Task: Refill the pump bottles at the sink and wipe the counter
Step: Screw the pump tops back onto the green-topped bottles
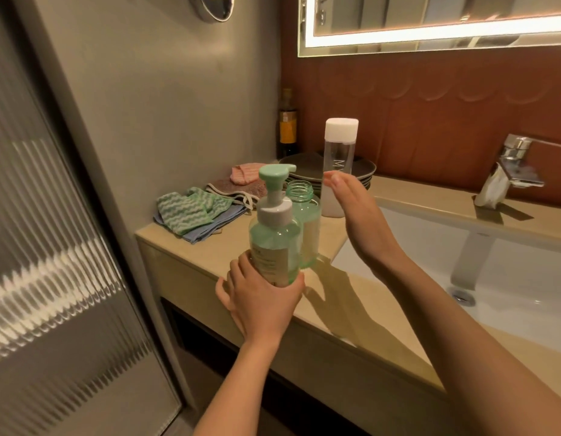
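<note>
Head | my left hand (263,297) grips the pump bottle (274,234) low, at the counter (210,243) edge | right hand (358,215) spread flat beside the clear capped bottle (340,158) | best: grasp that mid-body, avoid knocking the uncapped bottle (304,209).

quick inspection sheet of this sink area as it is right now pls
surface: beige counter, sink basin to its right
job's things: green pump bottle, pump on, upright at the counter's front edge; open green bottle without pump right behind it; clear bottle with white cap further back
clutter: pile of cloths, stack of plates, dark bottle in the corner
grips: left hand grips the pump bottle low down; right hand open, fingers straight, by the clear bottle, contact unclear
cables: nothing seen
surroundings: faucet, lit mirror, ribbed glass door on the left
</note>
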